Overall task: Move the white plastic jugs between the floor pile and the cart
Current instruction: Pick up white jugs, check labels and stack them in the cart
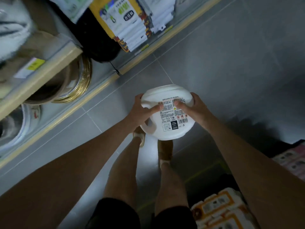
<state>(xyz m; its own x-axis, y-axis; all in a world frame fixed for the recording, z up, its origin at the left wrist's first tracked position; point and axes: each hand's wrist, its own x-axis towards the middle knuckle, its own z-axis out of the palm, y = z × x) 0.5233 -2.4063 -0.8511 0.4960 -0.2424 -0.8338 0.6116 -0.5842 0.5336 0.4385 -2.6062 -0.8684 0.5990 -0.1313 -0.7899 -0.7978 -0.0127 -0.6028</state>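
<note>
1 white jug (167, 111), held in air over grey floor (231, 55), label up, betw. 2 hands: left hand (140, 111) & right hand (194, 109) both gripping its sides, thumbs on label. 2 feet below.

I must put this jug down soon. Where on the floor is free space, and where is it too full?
Both hands, left hand and right hand, hold the white jug. The grey tile floor is bare ahead and to the right, past the shelf edge. It is crowded low on the right, by the orange-edged packs and pink packs. The feet stand below the jug.
</note>
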